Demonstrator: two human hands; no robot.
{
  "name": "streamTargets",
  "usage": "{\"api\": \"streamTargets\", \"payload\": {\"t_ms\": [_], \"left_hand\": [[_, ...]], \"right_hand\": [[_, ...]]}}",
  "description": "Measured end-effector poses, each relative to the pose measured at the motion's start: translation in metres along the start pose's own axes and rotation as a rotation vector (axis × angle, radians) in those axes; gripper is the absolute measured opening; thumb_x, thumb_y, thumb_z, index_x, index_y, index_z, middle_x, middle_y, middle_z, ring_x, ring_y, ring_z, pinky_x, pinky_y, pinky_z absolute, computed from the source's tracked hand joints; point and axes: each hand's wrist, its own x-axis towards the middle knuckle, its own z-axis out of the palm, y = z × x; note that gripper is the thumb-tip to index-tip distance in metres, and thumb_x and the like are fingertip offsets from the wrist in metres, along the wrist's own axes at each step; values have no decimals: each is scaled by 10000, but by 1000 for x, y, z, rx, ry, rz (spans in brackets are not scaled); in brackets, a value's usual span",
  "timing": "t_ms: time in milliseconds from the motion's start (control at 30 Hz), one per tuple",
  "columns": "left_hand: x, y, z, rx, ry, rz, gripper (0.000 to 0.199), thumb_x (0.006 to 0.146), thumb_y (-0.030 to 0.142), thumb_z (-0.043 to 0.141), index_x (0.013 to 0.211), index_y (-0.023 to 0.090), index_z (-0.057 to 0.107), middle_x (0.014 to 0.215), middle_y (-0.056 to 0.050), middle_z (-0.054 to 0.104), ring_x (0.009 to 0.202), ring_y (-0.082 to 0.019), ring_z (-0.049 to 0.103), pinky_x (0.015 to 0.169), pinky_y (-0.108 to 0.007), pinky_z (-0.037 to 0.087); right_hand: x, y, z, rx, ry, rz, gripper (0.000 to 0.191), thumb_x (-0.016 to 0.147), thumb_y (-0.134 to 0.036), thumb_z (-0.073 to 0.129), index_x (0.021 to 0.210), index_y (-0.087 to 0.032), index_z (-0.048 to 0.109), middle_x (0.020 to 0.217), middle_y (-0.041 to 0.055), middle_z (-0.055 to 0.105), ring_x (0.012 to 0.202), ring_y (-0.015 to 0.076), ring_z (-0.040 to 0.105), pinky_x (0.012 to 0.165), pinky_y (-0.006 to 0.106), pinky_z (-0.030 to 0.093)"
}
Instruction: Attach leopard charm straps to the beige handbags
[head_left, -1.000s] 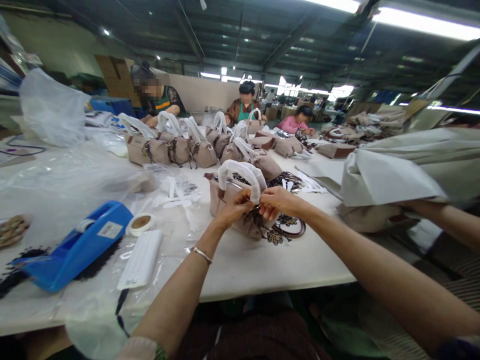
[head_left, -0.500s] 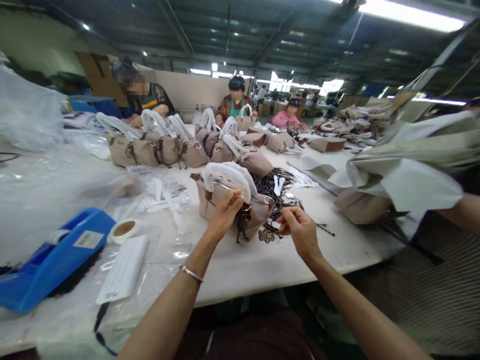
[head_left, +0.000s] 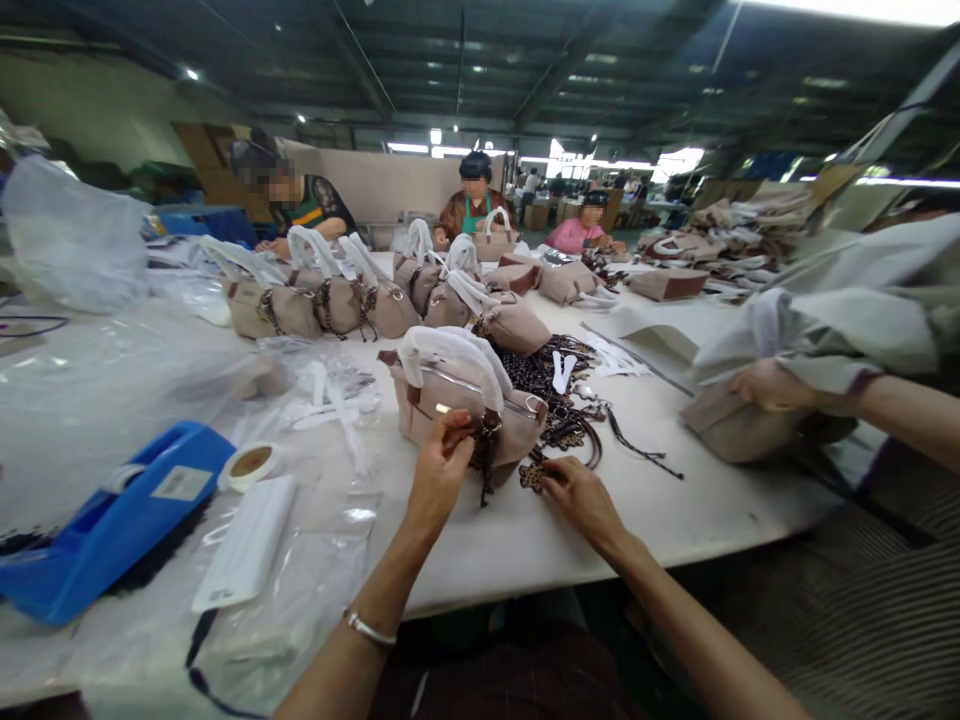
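Note:
A beige handbag (head_left: 517, 440) with brown trim and white-wrapped handles stands upright before me. My left hand (head_left: 439, 470) is closed at its front, fingertips against the bag beside a dark braided tassel (head_left: 487, 470). What lies between those fingers is hidden. Just right of the bag, low over the table, my right hand (head_left: 581, 495) pinches the edge of a leopard-print charm (head_left: 530, 477) shaped like a flower or bear. A pile of dark braided cords (head_left: 536, 375) lies behind, with a brown strap (head_left: 597, 445) curving out near my right hand.
Several wrapped-handle handbags (head_left: 274, 307) stand in a row across the table (head_left: 480, 570). On the left are a blue tape dispenser (head_left: 161, 500), a tape roll (head_left: 250, 466) and a white power strip (head_left: 247, 545). A co-worker's hand (head_left: 772, 385) holds another bag at right; people sit opposite.
My left hand has moved from the handle base down to the bag's front. My right hand has lowered and taken hold of the leopard-print charm. The co-worker's hand at right has come into view.

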Motion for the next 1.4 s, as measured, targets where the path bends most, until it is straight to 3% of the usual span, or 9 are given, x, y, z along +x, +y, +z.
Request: {"api": "streamTargets", "payload": {"t_ms": [133, 300, 533, 733, 967, 1067, 1167, 1300, 1400], "left_hand": [[-6, -7, -14, 21, 43, -26, 307, 784, 282, 614, 1074, 187, 584, 1046, -79, 651, 926, -196, 647, 862, -360, 528], [-15, -16, -28, 31, 52, -82, 294, 799, 342, 601, 1050, 190, 583, 1011, -68, 648, 869, -191, 643, 758, -344, 561], [-40, -26, -47, 194, -88, -154, 245, 845, 295, 524, 1056, 187, 587, 946, -54, 685, 845, -186, 669, 772, -326, 533], [-63, -34, -68, 433, -156, -106, 172, 871, 275, 513, 960, 200, 639, 895, -35, 702, 861, -179, 655, 803, -301, 498], [-66, -31, -107, 829, -76, 60, 173, 899, 208, 466, 934, 214, 634, 924, -47, 669, 891, -192, 626, 820, -311, 478], [-59, -27, -132, 1088, 91, 61, 158, 897, 217, 476, 948, 197, 624, 954, -83, 644, 955, -244, 593, 872, -371, 456], [-43, -22, -152, 1225, 151, -43, 183, 901, 282, 497, 1001, 181, 613, 1018, -106, 638, 1004, -266, 580, 896, -382, 437], [1, -22, -165, 1241, 166, -339, 370, 919, 475, 449, 1087, 173, 581, 1105, -131, 655, 1004, -263, 624, 843, -347, 446], [38, -29, -170, 1215, 217, -426, 506, 882, 556, 470, 1090, 108, 581, 1087, -216, 669, 1021, -314, 635, 840, -377, 449]], "right_hand": [[12, -1, 14, -212, -36, -114, 323, 766, -326, 655, 1070, -231, 708, 1088, 92, 643, 1028, 269, 561, 927, 369, 417], [19, -2, 14, -484, -80, -223, 248, 846, -330, 589, 1046, -243, 707, 1018, 80, 644, 974, 249, 569, 842, 335, 441], [24, 26, -8, -384, -22, -153, 232, 837, -347, 543, 939, -228, 715, 911, 65, 652, 881, 235, 612, 811, 340, 459], [16, 45, -34, -310, 71, -51, 236, 816, -365, 478, 918, -233, 646, 905, 46, 697, 815, 227, 649, 767, 343, 483], [13, 56, -43, -335, 178, -75, 402, 756, -565, 499, 889, -226, 669, 890, 82, 716, 644, 234, 649, 625, 359, 497], [2, 43, -43, -324, 295, -112, 470, 778, -619, 472, 910, -215, 673, 868, 85, 713, 656, 243, 657, 621, 366, 506], [-18, 13, -30, -213, 274, -253, 368, 807, -553, 539, 900, -223, 674, 826, 65, 712, 635, 209, 649, 632, 326, 518], [-35, -45, 18, -10, -8, -507, 165, 862, -375, 584, 854, -240, 678, 803, 45, 705, 666, 176, 648, 642, 266, 517], [-28, -93, 68, 58, -240, -560, 168, 908, -296, 527, 872, -225, 675, 789, 42, 682, 700, 167, 641, 657, 252, 501]]}}
